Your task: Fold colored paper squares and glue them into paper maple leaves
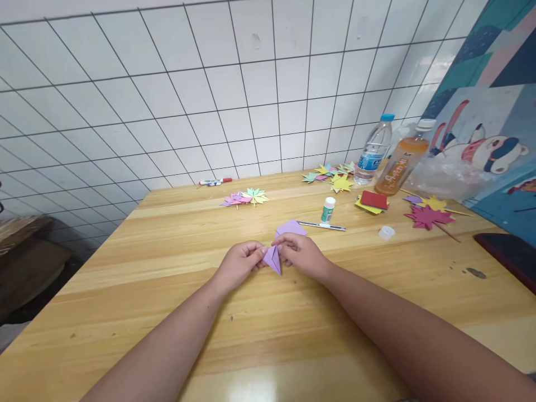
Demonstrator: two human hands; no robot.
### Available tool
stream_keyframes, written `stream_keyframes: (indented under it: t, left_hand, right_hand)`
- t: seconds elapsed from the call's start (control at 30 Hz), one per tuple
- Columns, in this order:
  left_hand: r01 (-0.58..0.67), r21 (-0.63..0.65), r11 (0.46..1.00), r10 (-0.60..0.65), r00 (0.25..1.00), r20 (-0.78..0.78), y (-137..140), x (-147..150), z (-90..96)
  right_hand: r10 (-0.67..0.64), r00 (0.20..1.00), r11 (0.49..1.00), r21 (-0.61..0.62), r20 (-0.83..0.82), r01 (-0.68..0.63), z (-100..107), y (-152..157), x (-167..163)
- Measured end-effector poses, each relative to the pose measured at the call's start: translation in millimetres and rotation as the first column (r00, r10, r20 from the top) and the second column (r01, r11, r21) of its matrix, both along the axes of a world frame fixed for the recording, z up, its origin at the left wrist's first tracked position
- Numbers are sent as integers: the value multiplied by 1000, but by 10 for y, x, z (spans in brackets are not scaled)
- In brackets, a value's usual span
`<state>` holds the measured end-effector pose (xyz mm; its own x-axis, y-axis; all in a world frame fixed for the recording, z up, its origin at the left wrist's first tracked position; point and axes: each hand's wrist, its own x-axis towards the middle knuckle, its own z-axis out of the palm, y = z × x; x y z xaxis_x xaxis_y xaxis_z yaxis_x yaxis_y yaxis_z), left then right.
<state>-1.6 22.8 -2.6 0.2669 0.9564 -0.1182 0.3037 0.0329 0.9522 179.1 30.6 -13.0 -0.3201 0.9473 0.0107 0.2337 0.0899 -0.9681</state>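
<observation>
A small piece of folded purple paper [273, 260], with a pointed end toward me, is held between both hands above the wooden table. My left hand [243, 259] pinches its left edge between thumb and fingers. On the other side, my right hand [300, 254] has its fingers closed at the paper's upper right edge. Just beyond my right hand lies more purple paper [292, 227], partly hidden by that hand. A slim cutter knife [322, 225] rests behind it, in front of an upright glue stick [329, 210] with a white cap.
Paper maple leaves [245, 197] lie at the back, with more leaves [340, 182] near a water bottle [372, 153] and an orange drink bottle [402, 162]. Coloured paper squares [372, 201], a clear cap [386, 232], a crimson leaf [427, 217] and a dark phone-like object [502, 254] are rightward. Markers [215, 181] lie by the wall.
</observation>
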Motion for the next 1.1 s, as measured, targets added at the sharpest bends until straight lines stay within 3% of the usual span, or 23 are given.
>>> stream_keyframes:
  t: [0.33, 0.6, 0.73, 0.93, 1.1]
  left_hand:
    - [32, 93, 995, -28, 998, -48, -23, 5, -54]
    - [-2, 80, 997, 3, 1000, -4, 12, -39, -107]
    - [8, 79, 997, -9, 1000, 4, -7, -24, -83]
    - [47, 146, 988, -32, 994, -100, -25, 10, -43]
    - [27, 169, 985, 0, 988, -156, -12, 22, -70]
  right_hand:
    - [23, 998, 996, -90, -64, -28, -6, 36, -5]
    - [25, 996, 980, -193, -87, -42, 67, 57, 17]
    - [-12, 998, 991, -134, -63, 4, 12, 59, -1]
    - [-42, 995, 996, 78, 87, 35, -47, 37, -16]
    - [-65, 988, 992, 121, 143, 48, -41, 24, -20]
